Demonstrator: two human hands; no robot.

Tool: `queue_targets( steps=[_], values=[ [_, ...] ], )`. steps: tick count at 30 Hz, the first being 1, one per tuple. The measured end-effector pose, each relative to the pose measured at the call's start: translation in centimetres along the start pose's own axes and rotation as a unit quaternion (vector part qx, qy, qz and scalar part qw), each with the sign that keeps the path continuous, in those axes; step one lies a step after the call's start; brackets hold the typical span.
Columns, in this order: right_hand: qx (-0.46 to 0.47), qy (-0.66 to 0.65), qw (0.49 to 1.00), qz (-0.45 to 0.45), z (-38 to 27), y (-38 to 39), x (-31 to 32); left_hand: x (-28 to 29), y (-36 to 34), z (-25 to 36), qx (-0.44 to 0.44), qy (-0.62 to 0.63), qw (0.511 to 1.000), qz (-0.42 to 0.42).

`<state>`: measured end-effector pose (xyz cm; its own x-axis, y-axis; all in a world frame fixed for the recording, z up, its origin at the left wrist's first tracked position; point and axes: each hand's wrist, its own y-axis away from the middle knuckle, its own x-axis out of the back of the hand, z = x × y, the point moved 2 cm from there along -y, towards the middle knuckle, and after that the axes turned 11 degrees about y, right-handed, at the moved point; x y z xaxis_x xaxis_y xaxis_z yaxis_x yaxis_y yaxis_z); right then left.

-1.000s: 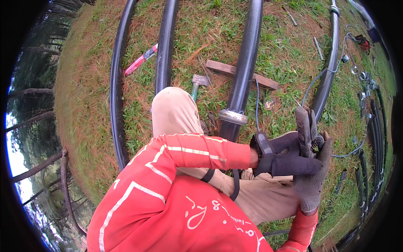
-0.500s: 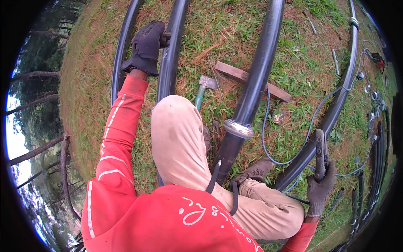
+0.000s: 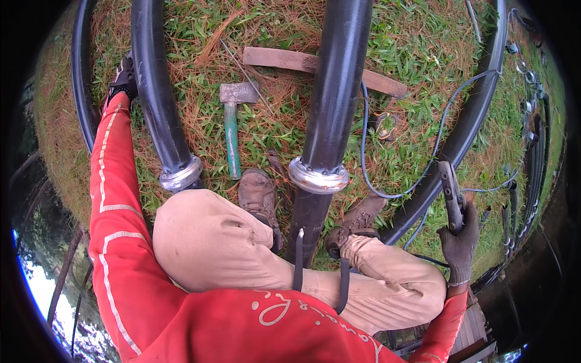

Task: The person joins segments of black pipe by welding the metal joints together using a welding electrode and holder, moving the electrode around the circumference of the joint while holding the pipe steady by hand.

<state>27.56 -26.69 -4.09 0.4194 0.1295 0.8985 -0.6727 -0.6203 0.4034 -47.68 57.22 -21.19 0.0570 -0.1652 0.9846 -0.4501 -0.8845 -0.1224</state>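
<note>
My right hand (image 3: 458, 245), in a grey knit glove, grips a dark, worn metal hand tool (image 3: 451, 193) beside my right leg. My left hand (image 3: 123, 83), in a black glove, reaches down at the far left beside a black pipe (image 3: 148, 57), partly hidden. A sliver of pink shows by it; what the fingers hold cannot be made out. Another thick black pipe (image 3: 336, 72) runs between my boots, with a silver collar (image 3: 318, 181); the left pipe ends in a similar collar (image 3: 180, 175).
An axe (image 3: 232, 136) with a green handle lies beside a thin rod (image 3: 248, 78). A wooden plank (image 3: 275, 59) crosses under the middle pipe. A blue-grey cable (image 3: 393, 195) loops near a right-hand pipe (image 3: 460, 148). Several more pipes (image 3: 535, 181) and fittings lie at the far right.
My left hand left my right hand and the tool, stretched out to the upper left and reached down by the left pipe. My right hand kept the tool. The view shifted, showing more boots.
</note>
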Motion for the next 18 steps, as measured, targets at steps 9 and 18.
queue_targets(
  steps=[9, 18],
  values=[
    [0.009, 0.166, 0.984, -0.059, -2.4, -0.8, 3.0, -10.6, 7.8, 15.1, 0.187, 0.133, 0.94, -0.253],
    [0.013, 0.15, 0.988, -0.03, -1.0, 0.3, 2.8, -10.7, 11.9, 14.6, 0.093, 0.133, 0.957, -0.24]
  ],
)
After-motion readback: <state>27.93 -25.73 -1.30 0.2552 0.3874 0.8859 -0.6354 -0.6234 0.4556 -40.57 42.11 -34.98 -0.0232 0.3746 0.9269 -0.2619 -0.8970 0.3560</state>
